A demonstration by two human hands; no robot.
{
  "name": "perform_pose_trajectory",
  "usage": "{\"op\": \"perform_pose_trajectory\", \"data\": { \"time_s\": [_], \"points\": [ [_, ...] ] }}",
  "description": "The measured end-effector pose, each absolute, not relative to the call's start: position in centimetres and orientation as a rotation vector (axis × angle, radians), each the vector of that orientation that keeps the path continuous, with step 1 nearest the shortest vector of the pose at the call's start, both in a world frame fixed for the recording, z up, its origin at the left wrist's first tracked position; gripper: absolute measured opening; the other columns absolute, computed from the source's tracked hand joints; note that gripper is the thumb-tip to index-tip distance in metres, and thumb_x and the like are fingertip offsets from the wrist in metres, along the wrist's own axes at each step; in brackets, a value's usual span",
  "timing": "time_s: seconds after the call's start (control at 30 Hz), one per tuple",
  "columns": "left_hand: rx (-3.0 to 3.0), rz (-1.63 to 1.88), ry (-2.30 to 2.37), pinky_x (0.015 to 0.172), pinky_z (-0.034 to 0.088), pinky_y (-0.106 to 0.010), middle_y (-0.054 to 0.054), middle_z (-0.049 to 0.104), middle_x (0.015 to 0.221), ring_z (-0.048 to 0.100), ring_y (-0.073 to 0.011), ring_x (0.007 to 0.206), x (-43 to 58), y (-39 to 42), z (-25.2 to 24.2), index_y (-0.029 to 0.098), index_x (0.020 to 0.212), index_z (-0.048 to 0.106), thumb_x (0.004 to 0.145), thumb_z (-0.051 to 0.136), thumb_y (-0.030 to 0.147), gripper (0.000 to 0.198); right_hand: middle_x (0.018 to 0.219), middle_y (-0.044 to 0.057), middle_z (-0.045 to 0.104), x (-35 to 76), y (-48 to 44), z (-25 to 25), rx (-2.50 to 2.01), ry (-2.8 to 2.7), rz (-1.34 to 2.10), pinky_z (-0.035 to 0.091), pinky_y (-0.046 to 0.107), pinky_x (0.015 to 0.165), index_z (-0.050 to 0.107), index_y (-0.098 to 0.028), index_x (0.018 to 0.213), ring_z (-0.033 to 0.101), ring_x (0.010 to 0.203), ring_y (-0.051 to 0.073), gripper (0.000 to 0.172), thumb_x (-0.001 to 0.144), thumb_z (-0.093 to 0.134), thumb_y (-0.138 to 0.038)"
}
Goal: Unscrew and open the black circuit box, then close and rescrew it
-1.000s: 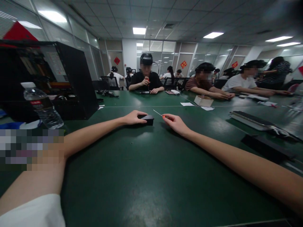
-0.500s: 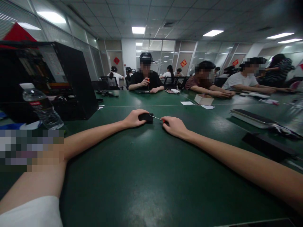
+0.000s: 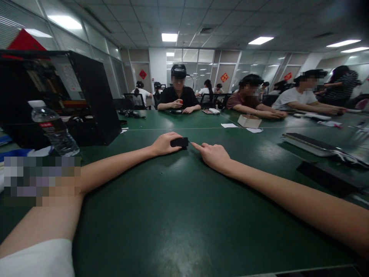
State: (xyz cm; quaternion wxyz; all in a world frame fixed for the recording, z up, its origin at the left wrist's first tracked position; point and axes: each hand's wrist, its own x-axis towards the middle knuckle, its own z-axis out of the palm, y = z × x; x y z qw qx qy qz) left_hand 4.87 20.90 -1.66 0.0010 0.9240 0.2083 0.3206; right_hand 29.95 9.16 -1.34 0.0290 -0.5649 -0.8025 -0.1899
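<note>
A left hand point(image 3: 164, 144) pinches a black box point(image 3: 180, 142) over a green desk point(image 3: 173, 215), the right hand point(image 3: 215, 157) curled around a slim tool point(image 3: 189, 142) at its end; likely light, stiff and smooth, the box suits a grip along its sides.

Open tabletop point(image 3: 161, 215) between forearms point(image 3: 121, 163), hands point(image 3: 163, 144) beyond

Grey tiled ceiling point(image 3: 138, 15), vent point(image 3: 206, 30), bright rectangular lights point(image 3: 169, 37). Glass partitions point(image 3: 189, 56) along back and left; blinds point(image 3: 10, 24) far left. White column point(image 3: 157, 65) between doors point(image 3: 137, 69) bearing red diamond signs point(image 3: 224, 77). Black chairs point(image 3: 138, 102). Green table point(image 3: 178, 207), glossy, catching pale glare.
</note>
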Motion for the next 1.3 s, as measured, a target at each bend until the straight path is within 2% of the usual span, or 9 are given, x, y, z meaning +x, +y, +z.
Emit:
{"op": "perform_pose_trajectory", "data": {
  "time_s": [0.67, 0.9, 1.3],
  "points": [
    [2.936, 0.974, 0.690, 0.100, 0.055, -0.040, -0.011, 0.069, 0.127, 0.070, -0.0268, 0.112, 5.03, 20.94, -1.80, 0.020, 0.130, 0.067, 0.084, 0.072, 0.038, 0.050, 0.120, 0.010, 0.070, 30.24, 9.25, -1.40, -1.713, -2.485, -0.604, 0.052, 0.035, 0.070, 0.035, -0.031, 0.158, 0.071, 0.084, 0.024, 0.056, 0.103, 0.032, -0.024],
    [2.877, 0.995, 0.656, 0.100, 0.054, -0.041, -0.012, 0.071, 0.123, 0.070, -0.0264, 0.111, 5.19, 20.89, -1.71, 0.019, 0.129, 0.067, 0.084, 0.072, 0.037, 0.049, 0.118, 0.010, 0.069, 29.81, 9.07, -1.37, -1.684, -2.532, -0.690, 0.051, 0.034, 0.067, 0.027, -0.031, 0.161, 0.070, 0.079, 0.023, 0.061, 0.101, 0.033, -0.021],
    [2.885, 0.977, 0.650, 0.102, 0.054, -0.041, -0.013, 0.069, 0.126, 0.069, -0.0265, 0.112, 5.08, 20.84, -1.70, 0.018, 0.130, 0.066, 0.084, 0.072, 0.037, 0.050, 0.118, 0.011, 0.069, 30.02, 9.17, -1.50, -1.733, -2.501, -0.673, 0.052, 0.034, 0.067, 0.034, -0.029, 0.159, 0.070, 0.080, 0.023, 0.058, 0.102, 0.030, -0.021]
  ]
}}
